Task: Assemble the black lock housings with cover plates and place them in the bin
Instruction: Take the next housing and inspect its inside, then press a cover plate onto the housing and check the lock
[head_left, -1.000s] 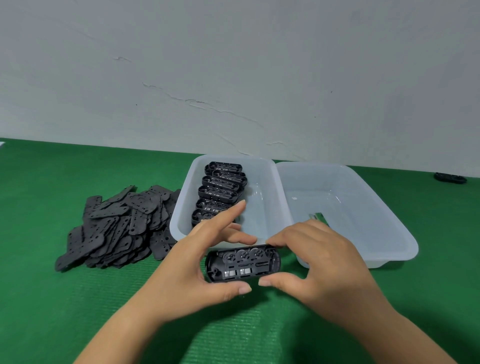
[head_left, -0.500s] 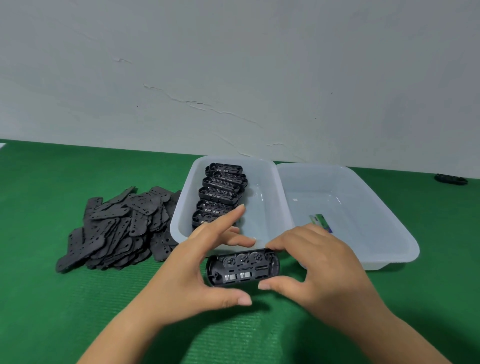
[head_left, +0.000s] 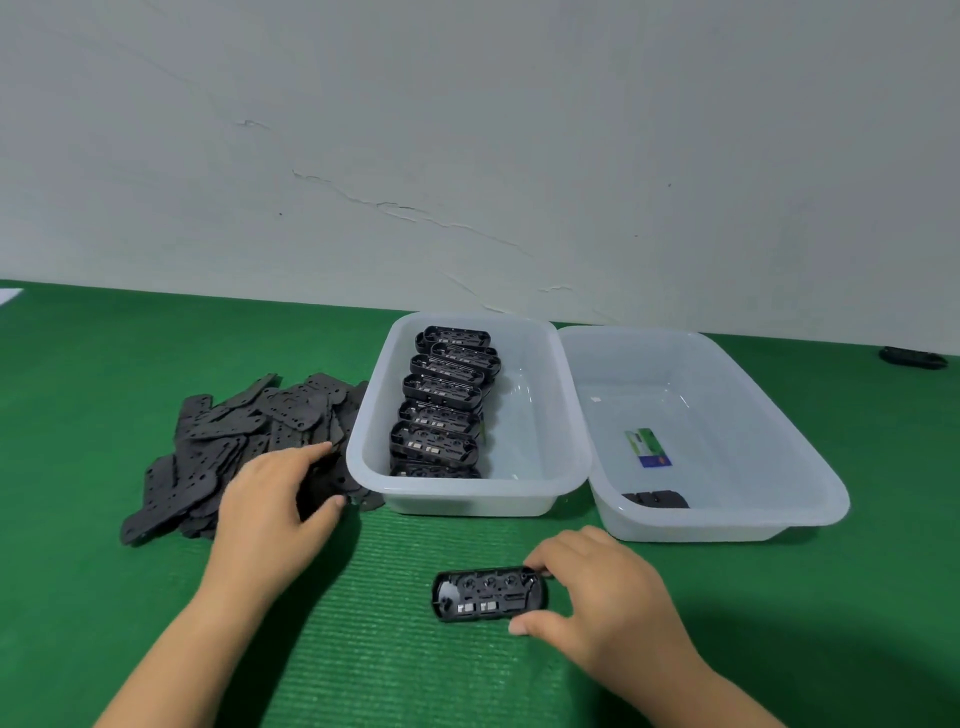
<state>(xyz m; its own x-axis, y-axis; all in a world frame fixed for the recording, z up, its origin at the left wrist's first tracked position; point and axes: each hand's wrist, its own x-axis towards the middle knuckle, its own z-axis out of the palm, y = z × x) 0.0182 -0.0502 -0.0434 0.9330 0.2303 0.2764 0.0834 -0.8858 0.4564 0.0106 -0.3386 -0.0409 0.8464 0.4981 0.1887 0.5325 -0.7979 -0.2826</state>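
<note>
The step in hand looks like fetching a cover plate for an open housing. The lock housing (head_left: 489, 594) lies on the green desk (head_left: 395, 649) just in front of the left bin (head_left: 467, 496), its open cavity facing up with no plate on it. The right hand (head_left: 592, 597) pinches its right end, the thumb on the near edge and the fingertips on the far edge, holding it steady against the desk. The left hand (head_left: 278, 499) is out to the left of that same bin, on the near edge of the pile of cover plates (head_left: 234, 441), with thumb and fingers curled about a plate (head_left: 322, 488) at the pile's right end; whether the plate is firmly gripped cannot be told. The left bin holds a row of housings (head_left: 441, 405) stacked along its left side. The right bin (head_left: 727, 519), touching the left bin's right wall, holds a small printed card (head_left: 647, 447) and one dark piece (head_left: 657, 500) at its near wall, seemingly a finished unit.

The next move calls for lifting one plate alone from the overlapping heap, carrying it to the housing, and matching its outline and holes to the cavity before pressing it home. Thin flat plates may come up in pairs
</note>
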